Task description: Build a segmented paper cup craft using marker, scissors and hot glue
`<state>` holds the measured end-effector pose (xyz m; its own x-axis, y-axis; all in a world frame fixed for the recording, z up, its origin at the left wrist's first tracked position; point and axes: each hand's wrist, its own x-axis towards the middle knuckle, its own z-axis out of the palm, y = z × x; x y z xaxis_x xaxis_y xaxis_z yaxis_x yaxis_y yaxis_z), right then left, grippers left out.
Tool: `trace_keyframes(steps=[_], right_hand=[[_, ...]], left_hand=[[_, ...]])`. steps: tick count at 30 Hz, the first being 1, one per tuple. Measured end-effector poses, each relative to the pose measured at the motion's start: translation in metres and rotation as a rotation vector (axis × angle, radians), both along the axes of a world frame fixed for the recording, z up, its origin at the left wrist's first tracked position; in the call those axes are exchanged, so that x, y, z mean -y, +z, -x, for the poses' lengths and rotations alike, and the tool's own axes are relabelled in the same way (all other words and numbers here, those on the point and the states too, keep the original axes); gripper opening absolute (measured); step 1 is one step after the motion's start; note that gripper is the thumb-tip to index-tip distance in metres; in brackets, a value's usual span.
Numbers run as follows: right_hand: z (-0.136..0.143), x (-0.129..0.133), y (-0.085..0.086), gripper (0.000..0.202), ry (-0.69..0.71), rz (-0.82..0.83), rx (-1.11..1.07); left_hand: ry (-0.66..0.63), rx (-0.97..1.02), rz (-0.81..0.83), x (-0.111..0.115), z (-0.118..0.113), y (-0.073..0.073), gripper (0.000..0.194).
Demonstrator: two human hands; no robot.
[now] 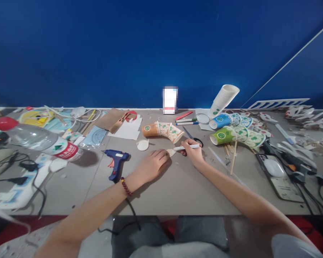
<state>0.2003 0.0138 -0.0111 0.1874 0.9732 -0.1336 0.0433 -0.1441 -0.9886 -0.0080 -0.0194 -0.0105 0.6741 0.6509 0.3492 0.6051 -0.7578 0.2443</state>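
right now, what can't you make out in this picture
Head view:
Pale disc: partly covered by the left hand.
White pen: partly hidden by the right hand.
Upright screen: pixelated, unreadable.
Black cord: upper run hidden behind the left forearm.
White pieces, far right: too blurred to tell apart.

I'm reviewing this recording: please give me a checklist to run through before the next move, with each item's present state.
1. Slim white pen gripped by the right hand: ok.
2. Small pale rounded piece steadied: ok, left hand at its edge.
3. Lines on that piece neat: cannot tell, too small.
4. Black-handled metal scissors well away from the right hand: not ok, close behind it.
5. Blue pistol-shaped glue gun cool: cannot tell.
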Motion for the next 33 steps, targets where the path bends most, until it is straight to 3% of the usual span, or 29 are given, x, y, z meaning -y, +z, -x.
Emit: trace_keyframes(steps=[8, 15, 33], right_hand=[[-0.018, -0.004, -0.003, 0.035, 0.208, 0.009, -0.048], [-0.019, 0.002, -0.015, 0.04, 0.138, -0.078, 0.012], [-0.017, 0.004, -0.012, 0.028, 0.164, -0.102, 0.196]], left_hand=[[-0.012, -0.032, -0.004, 0.0, 0.001, 0.0, 0.024], [-0.002, -0.039, 0.008, 0.001, 0.0, 0.002, 0.026], [-0.007, -0.013, 0.033, 0.001, 0.001, 0.001, 0.026]])
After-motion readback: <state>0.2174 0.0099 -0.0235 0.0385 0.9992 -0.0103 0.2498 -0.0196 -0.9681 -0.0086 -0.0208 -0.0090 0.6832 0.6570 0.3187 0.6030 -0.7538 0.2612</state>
